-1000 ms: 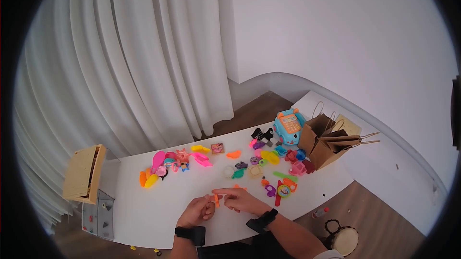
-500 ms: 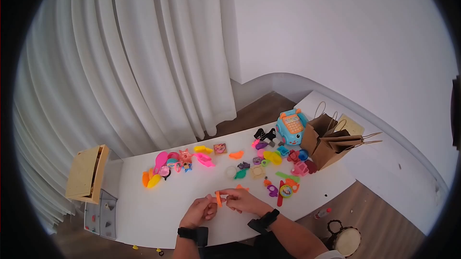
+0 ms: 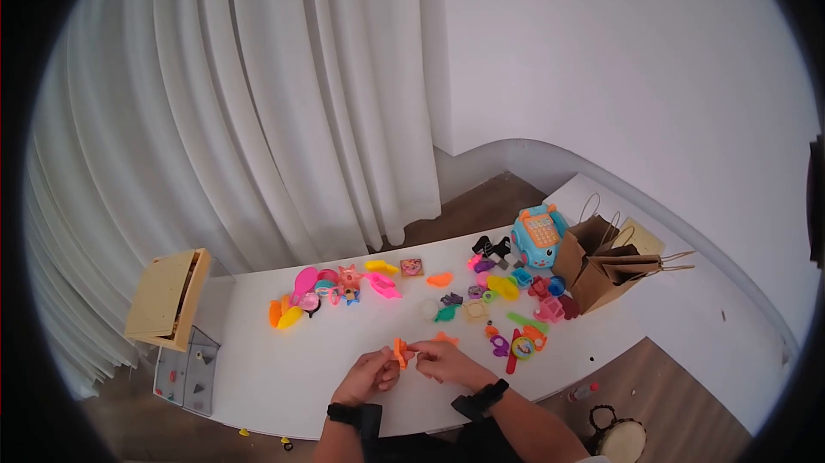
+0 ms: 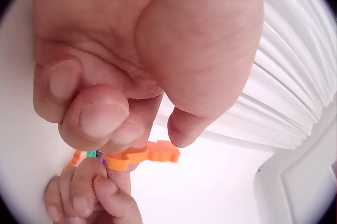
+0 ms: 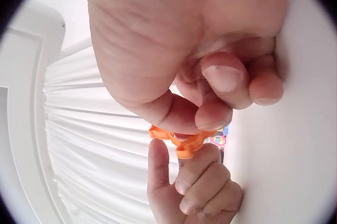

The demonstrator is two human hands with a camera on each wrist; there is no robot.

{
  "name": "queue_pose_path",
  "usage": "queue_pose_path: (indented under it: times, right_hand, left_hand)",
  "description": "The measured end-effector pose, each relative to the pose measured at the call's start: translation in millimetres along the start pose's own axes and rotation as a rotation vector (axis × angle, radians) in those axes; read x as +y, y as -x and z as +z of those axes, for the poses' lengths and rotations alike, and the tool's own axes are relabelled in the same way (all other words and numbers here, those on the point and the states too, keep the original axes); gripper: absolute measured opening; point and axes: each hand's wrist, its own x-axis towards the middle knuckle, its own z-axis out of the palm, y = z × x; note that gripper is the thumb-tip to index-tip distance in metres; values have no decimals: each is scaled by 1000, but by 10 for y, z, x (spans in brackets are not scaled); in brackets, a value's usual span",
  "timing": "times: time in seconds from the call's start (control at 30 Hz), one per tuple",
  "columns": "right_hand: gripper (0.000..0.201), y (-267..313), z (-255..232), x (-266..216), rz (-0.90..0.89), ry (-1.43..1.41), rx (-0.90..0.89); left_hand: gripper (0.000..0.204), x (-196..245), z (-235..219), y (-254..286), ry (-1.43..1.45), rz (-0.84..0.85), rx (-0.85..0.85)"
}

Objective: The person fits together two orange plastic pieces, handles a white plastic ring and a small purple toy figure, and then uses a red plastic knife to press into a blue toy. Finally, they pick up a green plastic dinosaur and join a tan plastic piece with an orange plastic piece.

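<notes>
An orange toy piece (image 3: 400, 352) is between the two hands, over the white table. Its band passes around an extended fingertip in the left wrist view, and the left index finger reaches it. The left hand (image 3: 368, 374) has its thumb apart and its other fingers curled. From the right, the right hand (image 3: 453, 365) touches the orange piece (image 5: 187, 142) with its index finger; its thumb lies near the curled middle finger. Part of the piece is hidden behind the right hand (image 5: 195, 50) in the right wrist view.
Colourful toys, among them a pink tray (image 3: 383, 285) and a green piece (image 3: 445, 313), lie across the white table (image 3: 284, 377). A toy phone (image 3: 539, 235) and brown paper bags (image 3: 606, 278) stand at the right back; a wooden box (image 3: 168, 295) stands at the left.
The orange piece has turned between the fingers, and both hands stay close around it. The head view has shifted, so the table scene appears farther right.
</notes>
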Motion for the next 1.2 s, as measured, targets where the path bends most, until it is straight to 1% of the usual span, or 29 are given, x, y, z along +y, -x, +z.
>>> queue_pose_path:
  times: [0.03, 0.1, 0.17, 0.23, 0.3, 0.33, 0.4, 0.43, 0.5, 0.53, 0.6, 0.67, 0.73, 0.8, 0.83, 0.9, 1.03, 1.1, 1.2]
  right_hand:
    - [52, -17, 0, 6, 23, 49, -11]
    - [53, -32, -20, 13, 32, 55, -36]
    - [54, -8, -17, -38, 50, 56, -59]
    - [51, 47, -5, -115, -19, 5, -17]
    - [50, 79, 4, -150, -11, -38, 4]
    - [49, 84, 5, -160, -7, -80, 31]
    - [49, 42, 7, -94, 11, -39, 23]
    - [48, 17, 3, -51, 28, 0, 15]
    - [48, -13, 12, 29, 20, 32, 12]
    - [47, -25, 18, 55, 14, 61, 5]
    - [47, -37, 9, 80, 7, 63, -11]
    - [47, -21, 20, 58, 2, 66, -30]
    - [47, 3, 39, 9, -34, 56, 9]
    - [47, 8, 38, -16, -36, 48, 9]
    - [48, 8, 41, -27, -38, 37, 14]
    - [48, 5, 54, -38, -28, 36, 28]
    - [49, 2, 74, -38, -36, 38, 72]
    - [49, -2, 90, -43, -26, 40, 86]
    - [47, -4, 112, -63, -11, 60, 120]
  left_hand:
    - [51, 25, 32, 20, -1, 9, 3]
    - [48, 63, 110, 72, 128, 111, -29]
    - [47, 79, 118, 72, 122, 104, -31]
    - [46, 71, 114, 64, 120, 97, -30]
    - [46, 62, 80, 27, 18, 28, -34]
    - [46, 30, 51, 7, 19, 29, -32]
    - [44, -43, 1, -24, -80, 14, 19]
    - [44, -41, 3, -24, -82, 18, 17]
    - [45, -34, 11, -8, 13, 21, 49]
    - [45, -5, 50, 24, 14, 23, 50]
    - [49, 64, 155, 100, 85, 161, 6]
    - [50, 21, 126, 69, 90, 161, 5]
    - [52, -1, 115, 51, 96, 162, 3]
    - [47, 13, 136, 45, -4, 159, 22]
    - [47, 11, 160, 45, -3, 163, 23]
    - [41, 8, 216, 42, -35, 178, 121]
    - [37, -68, 207, -25, -72, 226, 165]
    - [37, -71, 260, -25, -156, 235, 258]
    - [34, -132, 256, -50, -169, 275, 271]
